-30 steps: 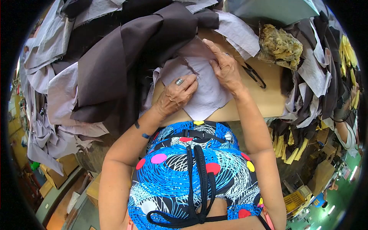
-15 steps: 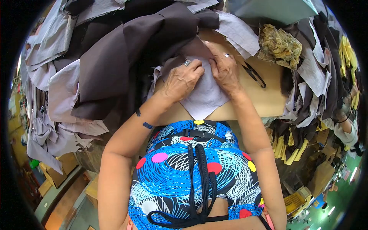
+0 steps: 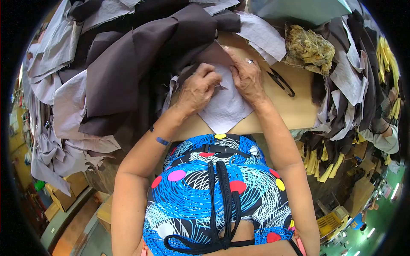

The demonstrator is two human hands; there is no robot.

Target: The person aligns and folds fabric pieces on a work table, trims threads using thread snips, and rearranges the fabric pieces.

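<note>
A piece of fabric, light grey on one face and dark brown on the other, lies between my hands; its grey face ends in a point near my apron. My left hand has its fingers pinched on the fabric's edge. My right hand rests on the fabric's right side, its index finger stretched forward on the brown part and its thumb on the grey part. Black thread snips lie to the right of my right hand.
Dark brown cloth is heaped at the left, with grey pieces beside it. A yellowish fibrous clump sits at the back right of the tan board. More cloth hangs at the right; another person's arm shows beyond.
My left hand moved up along the fabric, then slightly back left, and the fabric's edge is now folded over under its fingers. My right hand has shifted slightly left.
</note>
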